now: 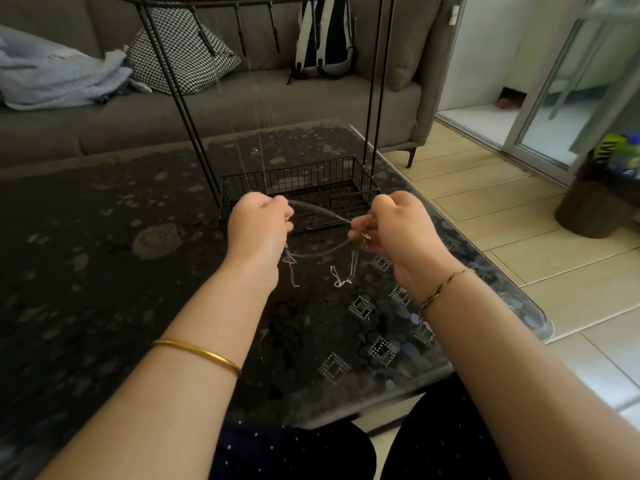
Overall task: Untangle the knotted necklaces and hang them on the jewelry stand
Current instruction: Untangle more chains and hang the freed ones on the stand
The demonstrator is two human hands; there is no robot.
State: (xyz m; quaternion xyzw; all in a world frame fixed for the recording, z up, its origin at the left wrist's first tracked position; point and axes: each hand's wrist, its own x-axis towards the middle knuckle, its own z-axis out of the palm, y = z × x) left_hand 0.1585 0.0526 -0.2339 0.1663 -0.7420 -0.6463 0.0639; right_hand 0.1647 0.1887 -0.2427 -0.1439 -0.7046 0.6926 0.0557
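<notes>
A grey corded necklace is stretched between my two hands above the dark table. My left hand grips one end with curled fingers. My right hand pinches the other end near a small metal ring. Two strands arc between the hands, and thin loose ends with a small knot dangle below. The black wire jewelry stand rises just behind my hands, with a wire basket base and hooks along its top bar. Very thin chains hang from the hooks down toward the basket.
The patterned glass table ends close on the right, over tiled floor. A grey sofa behind holds a checked cushion, a folded blanket and a backpack. A dark bin stands at the right.
</notes>
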